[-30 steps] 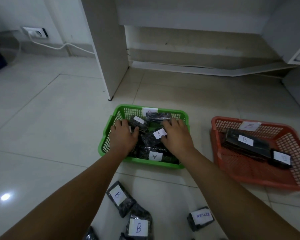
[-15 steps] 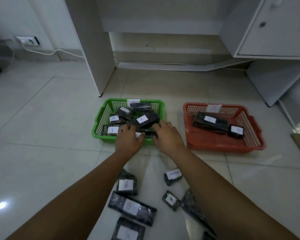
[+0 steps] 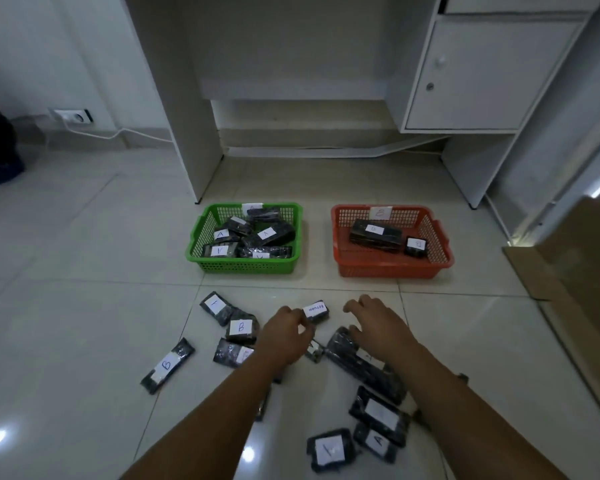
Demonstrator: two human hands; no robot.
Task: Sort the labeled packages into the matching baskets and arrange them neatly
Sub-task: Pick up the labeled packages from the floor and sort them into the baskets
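Head view of a tiled floor [image 3: 84,306] with two baskets before a white desk [image 3: 326,46]. At 12 o'clock from the hands stands the green basket [image 3: 201,233], tagged at its far rim and holding several dark packages labelled A. At 1 o'clock stands the red basket [image 3: 442,251], tagged B, holding a long package [image 3: 374,235] and a small one [image 3: 415,245], both labelled B.

Unsorted packages lie scattered on the floor nearer the person. The left hand [image 3: 284,336] reaches over them, fingers curled; its fingertips meet the small package labelled RETURN [image 3: 315,310], though whether they pinch it or merely touch it cannot be told from this angle. The right hand [image 3: 378,325] hovers with fingers spread and relaxed, grasping nothing, above a long dark package [image 3: 361,365].

At 9 o'clock of the left hand lie two packages labelled B [image 3: 241,328] and [image 3: 167,365], with one more [image 3: 217,306] at 10 o'clock. At 6 o'clock of the right hand lie a package labelled A [image 3: 376,441] and two others [image 3: 329,450], [image 3: 380,414].
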